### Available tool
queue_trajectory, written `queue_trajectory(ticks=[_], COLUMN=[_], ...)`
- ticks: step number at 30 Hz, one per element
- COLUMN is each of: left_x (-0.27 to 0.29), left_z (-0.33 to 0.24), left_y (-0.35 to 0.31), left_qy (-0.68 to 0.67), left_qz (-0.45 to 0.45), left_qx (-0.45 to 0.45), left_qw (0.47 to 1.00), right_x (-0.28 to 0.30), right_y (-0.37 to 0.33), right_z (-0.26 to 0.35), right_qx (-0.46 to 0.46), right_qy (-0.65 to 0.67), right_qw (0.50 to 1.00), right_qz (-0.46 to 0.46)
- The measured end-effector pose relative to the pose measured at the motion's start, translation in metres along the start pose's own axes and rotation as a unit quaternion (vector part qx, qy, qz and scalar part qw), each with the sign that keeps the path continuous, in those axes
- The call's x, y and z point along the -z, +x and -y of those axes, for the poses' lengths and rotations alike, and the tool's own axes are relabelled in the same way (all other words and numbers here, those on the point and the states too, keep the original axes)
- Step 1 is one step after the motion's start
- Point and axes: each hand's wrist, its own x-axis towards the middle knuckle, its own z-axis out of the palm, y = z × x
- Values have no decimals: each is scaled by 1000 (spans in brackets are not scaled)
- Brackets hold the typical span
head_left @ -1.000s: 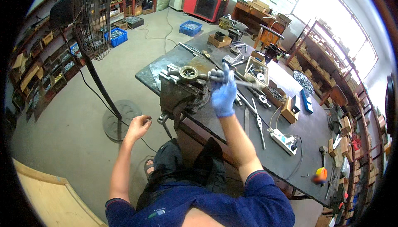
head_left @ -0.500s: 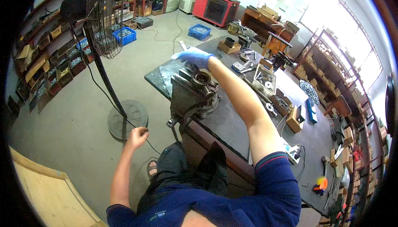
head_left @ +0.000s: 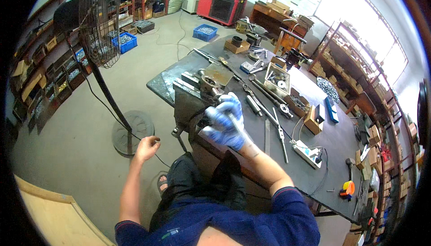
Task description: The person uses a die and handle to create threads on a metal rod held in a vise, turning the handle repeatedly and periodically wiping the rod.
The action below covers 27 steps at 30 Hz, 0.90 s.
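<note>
My right hand (head_left: 226,125), in a blue and white glove, is beside the near right side of the bench vise (head_left: 185,109). Motion smears its fingers, so their grip cannot be made out. A round metal part with an open hole (head_left: 209,82) sits at the top of the vise, just beyond the glove. My bare left hand (head_left: 148,148) hangs in the air left of the vise, over the floor near the fan's base. Its fingers are curled together, and whatever may be inside them is hidden.
Long-handled tools (head_left: 280,131) and a white power strip (head_left: 307,154) lie on the dark workbench (head_left: 260,156). A tray of small parts (head_left: 277,79) stands farther back. A standing fan (head_left: 105,91) with a trailing cable is at left. Blue crates (head_left: 205,32) rest on the floor.
My right hand has come back from the far side of the vise to its near right side, uncovering the round part and tools behind. My left hand has barely moved. The view has shifted slightly.
</note>
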Motion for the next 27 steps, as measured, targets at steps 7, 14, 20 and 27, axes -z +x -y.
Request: queue_trajectory(ticks=[7,14,20,27], left_x=[31,60,36,15], left_z=[-64,-151,-222,-227], left_y=[22,36,76,115], left_qy=[-42,-68,131,272], left_qz=[-50,-111,-150,-109], left_qx=[-65,-251,-328,-332], left_qw=[996,959,923,897], right_x=[1,60,90,44], right_y=[52,17,8,-79], right_z=[-36,-93,-95,-61], right_qx=[-359,-273,-270,-60], right_qy=[537,628,414,151], right_qw=[545,502,709,965], right_qz=[-535,-528,-503,206])
